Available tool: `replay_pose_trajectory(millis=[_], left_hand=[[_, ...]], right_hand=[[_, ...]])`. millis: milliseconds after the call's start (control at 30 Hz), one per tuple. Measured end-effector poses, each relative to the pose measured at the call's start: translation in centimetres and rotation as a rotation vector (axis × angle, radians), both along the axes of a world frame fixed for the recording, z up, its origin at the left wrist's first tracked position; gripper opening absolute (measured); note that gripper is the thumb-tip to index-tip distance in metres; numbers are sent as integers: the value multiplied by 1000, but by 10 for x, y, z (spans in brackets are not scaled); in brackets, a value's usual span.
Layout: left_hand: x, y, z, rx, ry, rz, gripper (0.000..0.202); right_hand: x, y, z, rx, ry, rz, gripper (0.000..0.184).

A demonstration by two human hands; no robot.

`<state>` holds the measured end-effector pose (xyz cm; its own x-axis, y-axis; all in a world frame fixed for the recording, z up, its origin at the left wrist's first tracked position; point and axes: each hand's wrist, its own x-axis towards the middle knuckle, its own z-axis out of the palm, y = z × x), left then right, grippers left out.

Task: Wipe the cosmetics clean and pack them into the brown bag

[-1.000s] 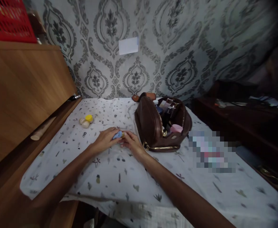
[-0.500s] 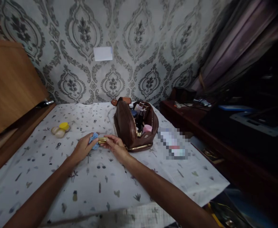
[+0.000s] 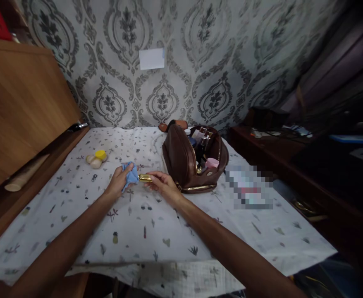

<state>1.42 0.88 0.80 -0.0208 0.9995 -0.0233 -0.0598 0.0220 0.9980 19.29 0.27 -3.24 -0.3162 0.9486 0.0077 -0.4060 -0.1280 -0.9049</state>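
My left hand [image 3: 118, 180] is closed on a crumpled light blue cloth [image 3: 132, 175]. Pinched in the fingers of my right hand [image 3: 164, 186] is a small shiny gold tube [image 3: 145, 178], pointing left toward the cloth; it looks like a lipstick, though its exact kind is unclear. The tube's left end lies right by the cloth, and whether the two touch is hard to see. Just beyond my right hand stands a brown cosmetic bag [image 3: 179, 157], unzipped, with bottles and a pink-lidded jar [image 3: 211, 163] inside.
Small beige rounded items with a yellow lid [image 3: 100, 155] lie at the left of the patterned tablecloth [image 3: 132, 240]. Behind the bag is a brown case [image 3: 179, 123]. A blurred-out item [image 3: 248, 188] lies right of it. A wooden cabinet [image 3: 23, 116] borders the left side.
The view has shifted, so everything sits farther right. The cloth is more spread out and has come away from around the gold tube, which my right hand still holds.
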Motion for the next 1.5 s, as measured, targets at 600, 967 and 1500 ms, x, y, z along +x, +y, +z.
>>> replay_pose_trajectory(millis=[600,967,1500], left_hand=[[-2,-2,-3,6,-218,-106,46],[-6,-4,-1,131,36,-151,50],[-10,2,-12,273,374,-148,41]], right_hand=[[3,-7,12,75,-162,96,46],[5,-5,12,-4,-92,77,49],[-1,-6,4,179,-256,-4,44]])
